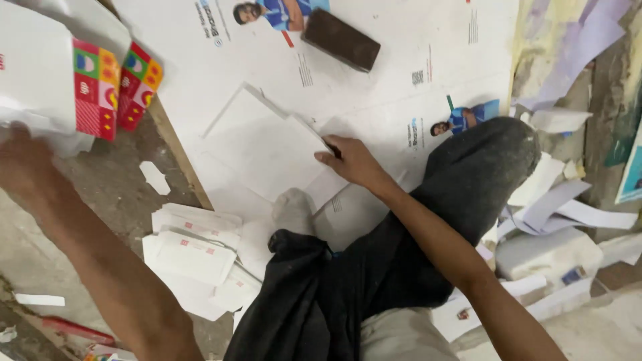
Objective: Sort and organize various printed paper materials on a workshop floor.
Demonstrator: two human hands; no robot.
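Observation:
My right hand [352,160] rests on a white folded cardboard sheet [267,150] lying on a large printed white board [374,73], pinching the sheet's right edge with a small dark thing between the fingers. My left hand [23,167] reaches to the far left, closed on a stack of white flat cartons [47,80] with red, green and orange patterned flaps. My bent knee in dark trousers [475,174] and a dusty bare foot [293,210] sit just below the right hand.
A dark brown rectangular block [341,39] lies on the board at the top. A pile of white flat cartons [194,251] sits on the grey floor by the foot. Paper offcuts [562,207] litter the right side.

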